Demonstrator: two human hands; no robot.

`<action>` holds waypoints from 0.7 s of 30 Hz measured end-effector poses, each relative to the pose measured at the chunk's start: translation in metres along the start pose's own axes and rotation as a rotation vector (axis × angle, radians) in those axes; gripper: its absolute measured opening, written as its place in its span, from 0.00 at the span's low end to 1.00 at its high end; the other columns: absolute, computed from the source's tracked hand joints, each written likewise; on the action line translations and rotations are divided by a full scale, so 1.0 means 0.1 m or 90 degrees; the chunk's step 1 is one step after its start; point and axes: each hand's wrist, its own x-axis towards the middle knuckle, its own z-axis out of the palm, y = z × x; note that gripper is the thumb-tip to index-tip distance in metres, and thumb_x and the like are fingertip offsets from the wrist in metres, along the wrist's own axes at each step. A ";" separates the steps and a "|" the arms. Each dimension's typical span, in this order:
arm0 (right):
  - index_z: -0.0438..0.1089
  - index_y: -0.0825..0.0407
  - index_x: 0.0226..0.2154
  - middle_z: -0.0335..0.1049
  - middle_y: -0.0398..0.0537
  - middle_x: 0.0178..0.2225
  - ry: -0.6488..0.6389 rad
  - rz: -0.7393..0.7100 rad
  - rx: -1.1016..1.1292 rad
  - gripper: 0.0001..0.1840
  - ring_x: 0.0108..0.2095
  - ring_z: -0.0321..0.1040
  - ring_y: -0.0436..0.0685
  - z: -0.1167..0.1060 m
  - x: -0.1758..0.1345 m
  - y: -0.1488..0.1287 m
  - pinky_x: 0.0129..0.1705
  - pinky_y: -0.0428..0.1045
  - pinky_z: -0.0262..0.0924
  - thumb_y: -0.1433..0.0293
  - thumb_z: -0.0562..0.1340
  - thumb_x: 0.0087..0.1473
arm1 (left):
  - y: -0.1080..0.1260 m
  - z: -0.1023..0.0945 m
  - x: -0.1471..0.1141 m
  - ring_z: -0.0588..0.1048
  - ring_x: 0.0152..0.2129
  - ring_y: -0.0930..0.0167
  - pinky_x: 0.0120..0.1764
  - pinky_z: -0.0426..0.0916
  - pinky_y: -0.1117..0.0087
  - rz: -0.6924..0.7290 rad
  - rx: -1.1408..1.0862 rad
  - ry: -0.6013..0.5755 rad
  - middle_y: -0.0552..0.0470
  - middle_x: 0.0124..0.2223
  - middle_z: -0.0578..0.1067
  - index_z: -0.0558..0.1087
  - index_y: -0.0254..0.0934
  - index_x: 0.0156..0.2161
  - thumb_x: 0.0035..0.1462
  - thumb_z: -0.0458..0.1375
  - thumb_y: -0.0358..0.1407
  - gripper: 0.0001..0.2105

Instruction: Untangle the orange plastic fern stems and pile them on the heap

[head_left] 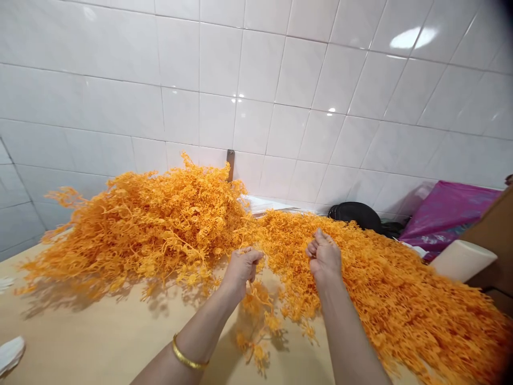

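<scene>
My left hand (241,270), fingers closed in a pinch, holds an orange artificial flower sprig (256,310) that hangs below it over the table. To its right, my right hand (324,255) is closed too, in front of a long heap of orange artificial flower sprigs (401,289). What its fingertips grip, if anything, is too small to make out. On the left side rises a taller, looser pile of orange artificial flower sprigs (172,214), whose right edge comes close to my left hand.
The pale table (100,342) meets a white tiled wall (256,69). Along the back right lie a round black case (356,215), a purple bag (444,216) and a cream cylinder (465,260). A crumpled white piece (11,353) sits at the left edge.
</scene>
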 end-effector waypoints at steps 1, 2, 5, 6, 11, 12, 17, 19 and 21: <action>0.52 0.51 0.17 0.44 0.31 0.11 0.004 0.000 0.006 0.20 0.11 0.42 0.41 -0.03 0.02 -0.04 0.12 0.40 0.37 0.59 0.64 0.35 | -0.01 -0.01 0.01 0.46 0.08 0.82 0.15 0.44 0.76 0.000 -0.006 -0.003 0.63 0.11 0.48 0.52 0.37 0.15 0.38 0.55 0.32 0.13; 0.52 0.51 0.17 0.47 0.32 0.11 -0.007 0.005 0.006 0.20 0.11 0.43 0.41 -0.05 0.03 -0.07 0.12 0.40 0.38 0.60 0.64 0.35 | -0.02 -0.01 0.01 0.46 0.08 0.82 0.15 0.44 0.76 -0.001 -0.009 -0.009 0.63 0.11 0.48 0.52 0.37 0.15 0.39 0.55 0.32 0.13; 0.54 0.51 0.19 0.58 0.36 0.16 -0.081 0.046 -0.018 0.17 0.13 0.49 0.42 -0.01 -0.03 -0.08 0.13 0.41 0.41 0.63 0.64 0.34 | -0.03 -0.03 0.01 0.47 0.08 0.82 0.14 0.44 0.76 -0.036 -0.021 -0.050 0.62 0.11 0.49 0.51 0.37 0.15 0.39 0.54 0.32 0.13; 0.56 0.51 0.21 0.60 0.37 0.17 -0.109 0.062 -0.034 0.16 0.13 0.50 0.42 0.02 -0.06 -0.07 0.13 0.41 0.41 0.64 0.64 0.33 | -0.02 -0.04 0.01 0.47 0.08 0.82 0.14 0.44 0.76 -0.060 -0.031 -0.071 0.62 0.11 0.49 0.51 0.37 0.15 0.39 0.53 0.31 0.13; 0.63 0.53 0.30 0.58 0.36 0.16 -0.279 0.181 -0.094 0.16 0.13 0.45 0.41 0.10 -0.15 0.03 0.14 0.40 0.37 0.65 0.64 0.34 | 0.04 -0.08 0.00 0.47 0.08 0.82 0.14 0.41 0.76 -0.136 -0.091 -0.170 0.62 0.11 0.49 0.51 0.37 0.16 0.37 0.51 0.29 0.10; 0.64 0.53 0.30 0.55 0.36 0.16 -0.320 0.210 -0.097 0.16 0.13 0.44 0.40 0.10 -0.17 0.03 0.14 0.40 0.35 0.63 0.63 0.36 | 0.05 -0.09 0.00 0.47 0.08 0.82 0.14 0.41 0.76 -0.143 -0.092 -0.179 0.62 0.11 0.49 0.51 0.37 0.16 0.37 0.51 0.29 0.10; 0.63 0.54 0.24 0.51 0.35 0.17 -0.496 0.232 -0.158 0.15 0.14 0.43 0.40 0.17 -0.32 -0.01 0.15 0.41 0.35 0.59 0.62 0.39 | 0.04 -0.08 -0.02 0.47 0.08 0.82 0.14 0.43 0.76 -0.172 -0.036 -0.184 0.62 0.11 0.50 0.53 0.37 0.17 0.38 0.52 0.30 0.10; 0.60 0.54 0.21 0.49 0.34 0.16 -0.479 0.191 -0.162 0.15 0.13 0.42 0.40 0.19 -0.34 0.00 0.15 0.42 0.35 0.61 0.64 0.37 | 0.02 -0.07 -0.01 0.50 0.08 0.81 0.15 0.46 0.76 -0.149 0.005 -0.175 0.62 0.11 0.52 0.54 0.37 0.17 0.40 0.53 0.32 0.10; 0.58 0.53 0.20 0.47 0.33 0.15 -0.406 0.159 -0.140 0.16 0.13 0.40 0.40 0.20 -0.32 0.03 0.15 0.42 0.34 0.61 0.64 0.36 | 0.02 -0.07 0.00 0.53 0.09 0.81 0.15 0.48 0.76 -0.115 0.036 -0.154 0.61 0.12 0.56 0.55 0.36 0.16 0.40 0.55 0.34 0.11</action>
